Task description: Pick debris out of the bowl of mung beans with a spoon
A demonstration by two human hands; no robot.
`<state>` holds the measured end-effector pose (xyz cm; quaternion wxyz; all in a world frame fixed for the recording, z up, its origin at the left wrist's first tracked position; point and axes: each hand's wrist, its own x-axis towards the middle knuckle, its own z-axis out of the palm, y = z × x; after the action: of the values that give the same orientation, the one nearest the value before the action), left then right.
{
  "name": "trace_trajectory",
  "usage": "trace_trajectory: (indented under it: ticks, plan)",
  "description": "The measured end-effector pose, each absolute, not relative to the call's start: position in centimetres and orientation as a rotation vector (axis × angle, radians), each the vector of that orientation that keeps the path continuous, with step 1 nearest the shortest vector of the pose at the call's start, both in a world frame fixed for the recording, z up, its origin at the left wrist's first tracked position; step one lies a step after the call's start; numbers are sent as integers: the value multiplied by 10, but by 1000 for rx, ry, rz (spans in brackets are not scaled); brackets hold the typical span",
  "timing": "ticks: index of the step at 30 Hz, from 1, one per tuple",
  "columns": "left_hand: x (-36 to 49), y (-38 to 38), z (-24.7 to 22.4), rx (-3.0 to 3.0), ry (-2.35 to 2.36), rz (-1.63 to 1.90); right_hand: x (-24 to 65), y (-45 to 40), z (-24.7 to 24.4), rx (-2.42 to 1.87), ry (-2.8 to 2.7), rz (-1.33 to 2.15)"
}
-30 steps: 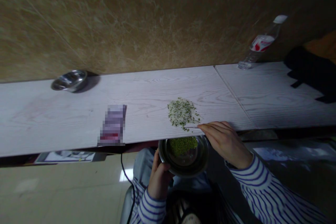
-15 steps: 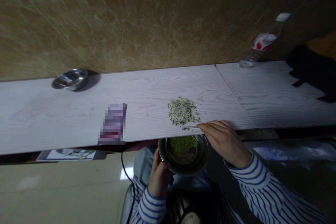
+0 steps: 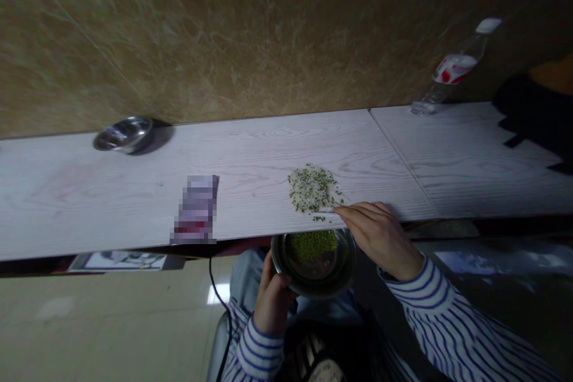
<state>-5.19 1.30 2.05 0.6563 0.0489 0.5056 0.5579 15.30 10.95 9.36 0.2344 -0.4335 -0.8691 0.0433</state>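
My left hand (image 3: 273, 301) grips the left rim of a round metal bowl (image 3: 316, 287), held just below the table's front edge. Green beans (image 3: 313, 245), small like mung beans, lie in the bowl's far part. On the table is a pile of white grains mixed with green beans (image 3: 312, 187). My right hand (image 3: 378, 237) rests low over the table edge, fingers pinched on a thin pale tool (image 3: 326, 210). The tool's tip is at the near side of the pile, by a few loose beans (image 3: 319, 218). Its exact kind is too small to tell.
On the pale wooden table (image 3: 250, 149), a second metal bowl (image 3: 125, 136) stands by the wall at left. A blurred purple packet-like item (image 3: 196, 209) lies near the front edge. A clear bottle (image 3: 454, 68) and a dark bag-like item (image 3: 532, 113) are at right.
The thin tool and my right fingertips have shifted slightly away from me, toward the pile. My left hand and the bowl stay nearly still. The view has turned a little.
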Motion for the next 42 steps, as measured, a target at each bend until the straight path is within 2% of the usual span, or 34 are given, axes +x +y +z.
trace_trajectory:
  ticks: [29, 42]
  plan:
    - [-53, 12, 20, 151, 1144, 1242, 144, 106, 95, -1142, -2393, 216]
    - [-42, 16, 19, 122, 1147, 1219, 140, 76, 99, -1074, -2407, 231]
